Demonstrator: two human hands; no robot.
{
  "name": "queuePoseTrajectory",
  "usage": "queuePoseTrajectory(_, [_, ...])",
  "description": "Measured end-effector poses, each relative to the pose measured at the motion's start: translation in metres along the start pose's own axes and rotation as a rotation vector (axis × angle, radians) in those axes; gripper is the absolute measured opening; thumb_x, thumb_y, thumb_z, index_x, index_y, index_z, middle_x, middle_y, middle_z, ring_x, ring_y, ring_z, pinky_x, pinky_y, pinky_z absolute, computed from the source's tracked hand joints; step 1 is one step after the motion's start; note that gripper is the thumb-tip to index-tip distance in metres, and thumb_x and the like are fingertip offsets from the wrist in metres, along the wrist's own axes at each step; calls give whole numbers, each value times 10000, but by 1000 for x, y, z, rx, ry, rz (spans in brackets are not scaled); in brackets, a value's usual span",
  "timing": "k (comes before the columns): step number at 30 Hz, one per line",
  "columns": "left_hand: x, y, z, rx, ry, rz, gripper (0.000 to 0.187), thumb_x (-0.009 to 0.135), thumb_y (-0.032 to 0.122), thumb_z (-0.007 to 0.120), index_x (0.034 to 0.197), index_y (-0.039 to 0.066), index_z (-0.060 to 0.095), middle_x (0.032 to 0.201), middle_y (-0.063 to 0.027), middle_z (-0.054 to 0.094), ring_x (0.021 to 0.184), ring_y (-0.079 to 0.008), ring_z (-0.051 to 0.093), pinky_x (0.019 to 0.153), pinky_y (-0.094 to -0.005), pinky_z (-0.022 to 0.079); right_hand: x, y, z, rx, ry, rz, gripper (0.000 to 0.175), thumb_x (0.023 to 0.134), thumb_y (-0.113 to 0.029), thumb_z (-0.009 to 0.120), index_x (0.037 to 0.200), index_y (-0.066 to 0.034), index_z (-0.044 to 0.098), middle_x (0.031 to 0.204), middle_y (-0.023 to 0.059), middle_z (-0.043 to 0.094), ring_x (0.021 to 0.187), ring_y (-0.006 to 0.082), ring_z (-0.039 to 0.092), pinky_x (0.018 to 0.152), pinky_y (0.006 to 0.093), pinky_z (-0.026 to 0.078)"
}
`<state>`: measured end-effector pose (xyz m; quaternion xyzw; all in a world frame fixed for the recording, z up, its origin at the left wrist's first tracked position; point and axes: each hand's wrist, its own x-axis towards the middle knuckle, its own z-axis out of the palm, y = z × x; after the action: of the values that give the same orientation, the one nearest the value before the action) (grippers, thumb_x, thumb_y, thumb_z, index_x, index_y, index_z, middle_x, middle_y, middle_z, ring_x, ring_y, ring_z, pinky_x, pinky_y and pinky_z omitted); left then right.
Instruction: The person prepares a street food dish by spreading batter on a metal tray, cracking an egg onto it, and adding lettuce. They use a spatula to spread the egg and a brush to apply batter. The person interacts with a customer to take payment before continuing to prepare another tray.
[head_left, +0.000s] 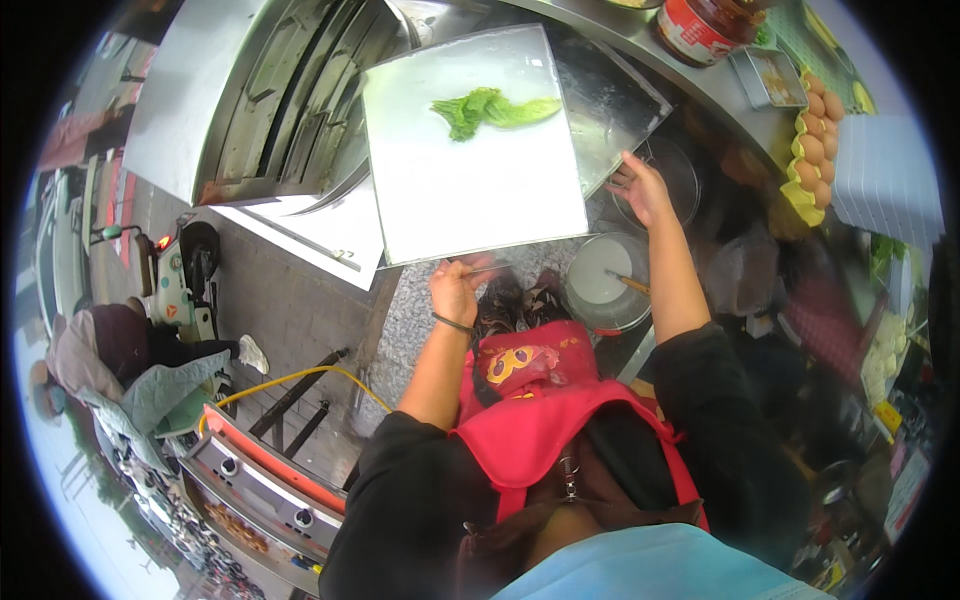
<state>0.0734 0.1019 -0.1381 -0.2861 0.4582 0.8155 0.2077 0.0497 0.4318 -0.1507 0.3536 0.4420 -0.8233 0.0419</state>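
Observation:
A square flat tray (480, 187) with a thin white layer over its surface lies before me, and a green lettuce leaf (495, 111) rests on its far half. Beneath it, turned at an angle, a bare shiny metal tray (607, 112) juts out to the right. My left hand (454, 291) grips a near edge below the white tray; its fingertips are partly hidden there. At the right edge of the metal tray, my right hand (639, 189) has its fingers on the rim, the thumb being hard to see.
At left stands a stainless-steel slotted steamer cabinet (289, 105). Below my right arm sits a pot of white liquid (609, 274) with a ladle. Eggs in a yellow carton (808, 161), a sauce jar (701, 34) and a metal container (766, 75) line the right counter. A person (112, 352) and scooter (176, 281) are outside.

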Motion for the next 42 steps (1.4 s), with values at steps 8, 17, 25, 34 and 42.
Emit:
queuePoseTrajectory(8, [-4,-8,9,-9,92,4,117,664,-64,381,778,-41,400,841,-181,531,816,-344,576,630,-389,526,-73,63,7,108,-67,87,728,803,-444,492,1226,84,222,1120,253,433,969,304,514,800,386,447])
queuePoseTrajectory(17, [-19,-17,24,30,47,-14,288,672,-48,363,955,-101,380,878,-190,535,837,-309,579,632,-344,515,-70,98,-14,78,-149,51,299,873,-213,435,1046,30,457,976,138,551,893,227,552,810,332,447])
queuePoseTrajectory(25, [-35,-16,41,83,6,-3,354,685,-20,362,1008,-165,357,927,-230,516,865,-305,565,658,-329,504,-88,94,-22,86,-99,-72,300,879,-198,422,1088,17,412,1006,125,525,913,231,538,823,348,438])
queuePoseTrajectory(34, [-76,-20,59,-38,42,59,399,679,-34,356,1049,-176,305,948,-220,495,864,-294,564,669,-333,503,-103,63,-19,22,-154,-102,308,876,-195,421,1097,18,409,1001,129,528,910,228,539,818,346,435])
queuePoseTrajectory(42, [-96,-16,71,-165,108,88,343,698,-43,351,1032,-118,333,997,-219,490,939,-325,527,748,-376,488,-97,28,0,-19,-279,-74,278,869,-162,417,1081,17,434,999,125,538,895,226,550,804,343,441])
